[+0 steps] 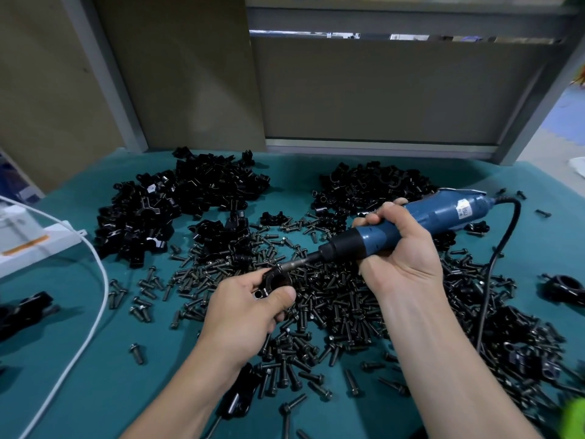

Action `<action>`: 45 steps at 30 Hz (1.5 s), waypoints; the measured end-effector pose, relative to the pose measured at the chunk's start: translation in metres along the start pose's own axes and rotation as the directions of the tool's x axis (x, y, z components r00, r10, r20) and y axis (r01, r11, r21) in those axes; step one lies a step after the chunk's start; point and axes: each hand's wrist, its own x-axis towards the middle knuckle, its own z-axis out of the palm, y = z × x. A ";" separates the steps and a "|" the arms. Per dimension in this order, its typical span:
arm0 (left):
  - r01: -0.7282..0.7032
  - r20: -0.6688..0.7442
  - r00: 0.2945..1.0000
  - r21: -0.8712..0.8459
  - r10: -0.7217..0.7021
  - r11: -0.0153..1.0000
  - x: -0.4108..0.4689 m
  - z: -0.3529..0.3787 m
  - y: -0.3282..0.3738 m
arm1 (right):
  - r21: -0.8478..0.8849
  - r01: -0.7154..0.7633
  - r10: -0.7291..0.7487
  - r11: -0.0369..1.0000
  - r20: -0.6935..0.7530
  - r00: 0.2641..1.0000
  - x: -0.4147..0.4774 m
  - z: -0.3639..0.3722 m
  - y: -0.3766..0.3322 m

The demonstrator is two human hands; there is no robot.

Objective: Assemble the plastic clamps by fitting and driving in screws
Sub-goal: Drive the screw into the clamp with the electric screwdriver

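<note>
Nearest me, on the teal cloth (104,369), one black plastic clamp part (238,399) lies partly under my left forearm. Around it are dark, flanged metal screws (332,302), spread in a loose carpet far too many to count.

My left hand (250,307) pinches the clamp (278,280) I am working on, thumb and fingers curled round its ring-shaped black body, just above the screws. My right hand (399,248) is wrapped tight round one blue electric screwdriver (443,217). Its slim steel bit (292,265) slants down and left to meet the top of the clamp. A white sticker (463,212) on the barrel bears writing too small to read. A black cord (493,264) curves from its rear.

A white cable (95,312) arcs along the left, beside a white box (28,239) with an orange strip. One assembled clamp (563,288) sits at the right edge.

Farther off lie two large heaps of glossy black clamp halves, left (190,198) and right (373,188), with a smaller cluster (221,232) between.
</note>
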 end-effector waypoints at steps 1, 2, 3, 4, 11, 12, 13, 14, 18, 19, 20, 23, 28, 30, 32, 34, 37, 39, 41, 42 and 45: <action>0.029 0.032 0.999 -0.041 -0.028 0.999 0.000 0.000 0.001 | -0.006 0.004 -0.003 1.000 0.023 1.000 0.000 0.000 0.000; 0.051 0.060 0.997 -0.074 -0.047 0.996 -0.001 -0.001 0.002 | -0.012 0.006 -0.005 1.000 0.050 0.999 -0.001 0.000 0.000; 0.077 0.090 0.994 -0.112 -0.067 0.991 -0.001 -0.003 0.003 | -0.018 0.008 -0.006 1.000 0.081 0.997 -0.001 0.000 0.001; 0.119 0.133 0.986 -0.169 -0.097 0.978 -0.001 -0.005 0.005 | -0.025 0.010 -0.007 1.000 0.117 0.993 -0.001 -0.001 0.001; 0.402 0.438 0.866 -0.324 -0.241 0.856 -0.002 -0.016 0.017 | -0.058 -0.037 0.054 0.998 0.339 0.939 -0.002 -0.009 -0.019; 0.401 0.438 0.866 -0.316 -0.242 0.860 -0.002 -0.018 0.018 | -0.045 -0.047 0.059 0.998 0.325 0.944 -0.002 -0.009 -0.022; 0.393 0.423 0.873 -0.317 -0.242 0.863 -0.001 -0.019 0.019 | -0.023 -0.052 0.057 0.998 0.279 0.959 -0.001 -0.009 -0.025; 0.378 0.398 0.887 -0.336 -0.234 0.862 0.000 -0.022 0.019 | 0.004 -0.052 0.050 0.999 0.205 0.978 0.000 -0.009 -0.028; 0.299 0.252 0.949 -0.526 -0.191 0.796 0.002 -0.028 0.021 | 0.119 -0.036 0.050 0.992 -0.116 0.992 0.004 -0.008 -0.039; 0.289 0.229 0.955 -0.559 -0.190 0.778 0.002 -0.028 0.021 | 0.099 -0.039 0.055 0.994 -0.163 0.985 0.005 -0.009 -0.040; 0.284 0.221 0.957 -0.577 -0.188 0.766 0.002 -0.026 0.022 | 0.048 -0.057 0.065 0.997 -0.205 0.977 0.006 -0.010 -0.040; 0.281 0.221 0.958 -0.571 -0.185 0.772 0.001 -0.025 0.023 | -0.198 -0.121 0.053 0.973 -0.317 0.947 0.010 -0.010 -0.029; 0.260 0.268 0.955 -0.550 -0.127 0.794 0.000 -0.026 0.023 | -0.667 -0.052 -0.172 0.743 -0.265 0.949 0.008 -0.013 -0.010; 0.245 0.289 0.952 -0.536 -0.097 0.808 -0.001 -0.025 0.025 | -0.821 -0.048 -0.252 0.569 -0.230 0.940 0.006 -0.016 -0.008; 0.243 0.307 0.948 -0.518 -0.087 0.820 -0.002 -0.024 0.026 | -0.899 -0.080 -0.296 0.431 -0.225 0.928 0.003 -0.019 -0.006; 0.248 0.320 0.944 -0.522 -0.082 0.816 -0.004 -0.023 0.025 | -0.927 -0.126 -0.305 0.353 -0.241 0.921 -0.002 -0.023 -0.004; 0.234 0.287 0.954 -0.549 -0.081 0.802 -0.003 -0.022 0.025 | -0.960 -0.166 -0.320 0.226 -0.234 0.918 -0.012 -0.031 -0.009; 0.222 0.260 0.962 -0.565 -0.084 0.795 -0.001 -0.022 0.025 | -0.988 -0.154 -0.340 -0.030 -0.135 0.931 -0.018 -0.032 -0.020; 0.214 0.236 0.967 -0.573 -0.091 0.791 0.001 -0.022 0.025 | -0.955 -0.088 -0.305 -0.283 0.002 0.952 -0.024 -0.027 -0.029; 0.210 0.223 0.970 -0.573 -0.096 0.793 0.001 -0.022 0.024 | -0.929 -0.037 -0.256 -0.368 0.063 0.965 -0.028 -0.025 -0.030; 0.197 0.196 0.975 -0.570 -0.101 0.798 0.002 -0.022 0.022 | -0.843 0.134 -0.054 -0.522 0.189 0.980 -0.045 -0.024 -0.024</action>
